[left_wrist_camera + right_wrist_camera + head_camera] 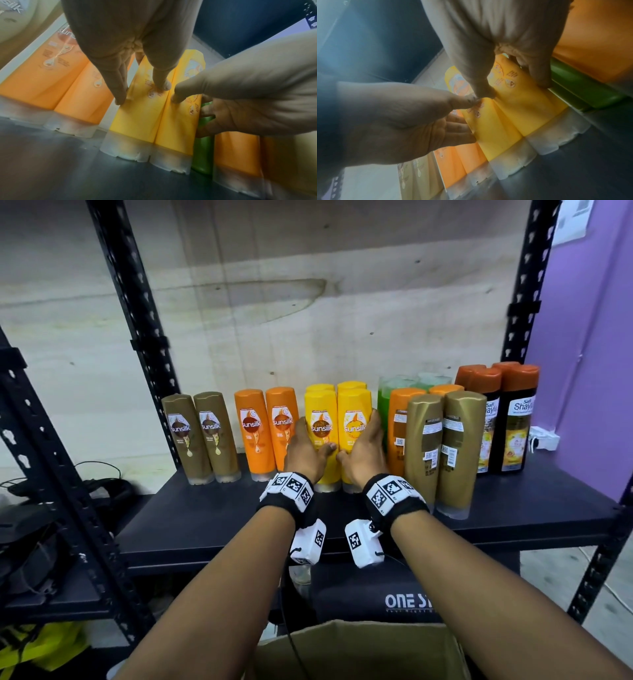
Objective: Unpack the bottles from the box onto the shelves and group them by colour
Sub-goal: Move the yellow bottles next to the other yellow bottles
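Two front yellow bottles [322, 409] [354, 409] stand side by side on the black shelf [205, 525], with two more yellow ones behind them. My left hand [313, 440] grips the left one [137, 121], fingers down its left side and thumb on its label. My right hand [359, 436] grips the right one [530, 108] the same way from the right side. Both bottles rest on their clear caps. Left of them stand two orange bottles [267, 433] and two olive-brown ones [202, 436]. The open cardboard box [359, 645] sits below my forearms.
Right of the yellow group are green bottles [385, 405], orange ones [399, 426], two gold ones [442, 450] nearer the shelf's front, and two dark bottles with brown caps [507, 419]. Black perforated uprights [137, 320] frame the shelf. A purple wall [582, 337] is at the right.
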`<move>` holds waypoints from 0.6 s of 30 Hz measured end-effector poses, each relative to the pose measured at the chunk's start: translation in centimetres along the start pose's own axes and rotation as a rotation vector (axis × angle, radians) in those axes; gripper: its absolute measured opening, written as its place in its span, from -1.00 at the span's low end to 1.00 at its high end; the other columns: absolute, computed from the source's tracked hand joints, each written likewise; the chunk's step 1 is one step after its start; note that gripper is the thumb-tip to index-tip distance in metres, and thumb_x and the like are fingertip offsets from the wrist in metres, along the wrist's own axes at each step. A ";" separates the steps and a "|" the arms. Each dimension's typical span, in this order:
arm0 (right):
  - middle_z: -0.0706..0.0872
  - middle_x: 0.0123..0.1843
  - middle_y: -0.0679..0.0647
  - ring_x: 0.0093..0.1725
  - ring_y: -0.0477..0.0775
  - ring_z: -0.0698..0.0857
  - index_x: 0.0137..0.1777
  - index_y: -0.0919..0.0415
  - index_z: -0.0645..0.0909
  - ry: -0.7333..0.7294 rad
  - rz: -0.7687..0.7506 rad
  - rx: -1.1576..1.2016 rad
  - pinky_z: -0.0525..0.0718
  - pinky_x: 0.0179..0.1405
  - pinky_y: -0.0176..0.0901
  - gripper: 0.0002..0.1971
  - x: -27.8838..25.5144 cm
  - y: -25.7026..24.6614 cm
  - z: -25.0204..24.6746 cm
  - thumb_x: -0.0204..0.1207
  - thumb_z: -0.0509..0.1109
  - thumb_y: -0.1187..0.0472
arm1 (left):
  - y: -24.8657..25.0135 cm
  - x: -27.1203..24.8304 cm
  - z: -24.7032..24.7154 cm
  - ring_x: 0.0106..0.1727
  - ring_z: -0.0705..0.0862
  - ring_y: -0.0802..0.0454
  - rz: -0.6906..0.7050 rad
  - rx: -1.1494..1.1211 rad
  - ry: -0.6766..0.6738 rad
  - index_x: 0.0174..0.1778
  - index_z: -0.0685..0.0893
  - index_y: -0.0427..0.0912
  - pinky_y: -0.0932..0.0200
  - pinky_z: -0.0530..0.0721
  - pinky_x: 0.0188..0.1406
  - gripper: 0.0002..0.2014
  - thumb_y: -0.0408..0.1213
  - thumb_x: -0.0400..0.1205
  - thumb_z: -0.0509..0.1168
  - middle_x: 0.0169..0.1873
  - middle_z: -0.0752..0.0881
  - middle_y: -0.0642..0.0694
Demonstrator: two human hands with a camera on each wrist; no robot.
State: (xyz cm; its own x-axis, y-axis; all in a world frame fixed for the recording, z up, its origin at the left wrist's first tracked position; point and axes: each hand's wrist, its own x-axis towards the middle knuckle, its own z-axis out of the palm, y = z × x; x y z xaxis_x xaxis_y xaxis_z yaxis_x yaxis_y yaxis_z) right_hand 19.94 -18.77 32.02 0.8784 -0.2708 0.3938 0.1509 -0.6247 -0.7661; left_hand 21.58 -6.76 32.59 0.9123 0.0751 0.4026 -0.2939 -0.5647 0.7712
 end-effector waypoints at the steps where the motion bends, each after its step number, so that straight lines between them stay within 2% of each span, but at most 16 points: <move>1: 0.10 0.76 0.23 0.65 0.32 0.38 0.79 0.13 -0.27 -0.008 0.010 -0.002 0.44 0.55 0.19 0.09 0.1 0.0 0.1 0.55 0.54 0.26 | 0.0 0.1 0.1 0.47 0.60 -0.27 -0.008 -0.009 -0.001 0.66 0.25 -0.12 -0.18 0.57 0.47 -0.26 -0.21 0.63 0.50 0.49 0.60 -0.21; 10: 0.20 0.73 0.22 0.59 0.31 0.46 0.78 0.12 -0.27 -0.030 0.042 0.017 0.49 0.50 0.21 0.06 0.9 0.1 0.3 0.58 0.50 0.27 | 0.0 0.8 0.3 0.45 0.62 -0.26 -0.048 -0.027 -0.023 0.67 0.21 -0.03 -0.16 0.57 0.42 -0.26 -0.20 0.65 0.48 0.49 0.59 -0.17; 18: 0.30 0.68 0.24 0.55 0.31 0.50 0.78 0.10 -0.24 -0.028 0.058 0.031 0.51 0.48 0.22 0.02 1.0 0.0 0.3 0.60 0.48 0.26 | 0.1 0.6 0.2 0.44 0.62 -0.29 -0.063 -0.018 -0.047 0.71 0.15 -0.02 -0.21 0.59 0.44 -0.24 -0.17 0.67 0.45 0.51 0.58 -0.18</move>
State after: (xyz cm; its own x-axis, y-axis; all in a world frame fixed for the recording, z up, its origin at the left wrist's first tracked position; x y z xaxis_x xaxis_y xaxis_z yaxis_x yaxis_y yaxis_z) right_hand 20.93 -18.83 32.22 0.8984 -0.2849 0.3342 0.1130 -0.5854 -0.8028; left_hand 22.19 -6.90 32.80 0.9414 0.0706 0.3297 -0.2403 -0.5455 0.8029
